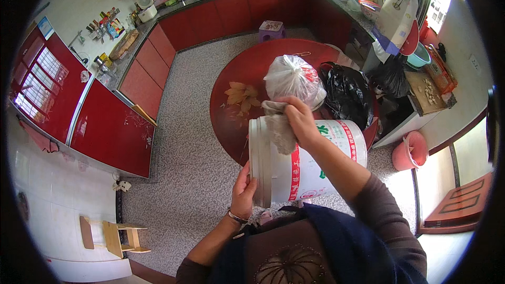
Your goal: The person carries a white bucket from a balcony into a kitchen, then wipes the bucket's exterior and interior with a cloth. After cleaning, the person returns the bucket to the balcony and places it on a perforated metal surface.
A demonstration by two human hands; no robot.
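A large white plastic bucket (284,177) with red bands and green printed writing lies tilted on its side in front of me. My left hand (243,193) grips its ribbed rim end from the near side. In my right hand (302,122) is a grey cloth (281,134), pressed on the bucket's upper side close to the rim. The bucket's inside is hidden from me. Just beyond it, a tied clear plastic bag (290,79) and a black plastic bag (347,90) rest on the round red table (232,67).
A purple stool (271,30) stands behind the table. Red cabinets (221,15) line the far wall, and a red refrigerator (112,130) is at left. A pink bucket (410,150) sits on the floor at right. A wooden chair (114,236) is at lower left.
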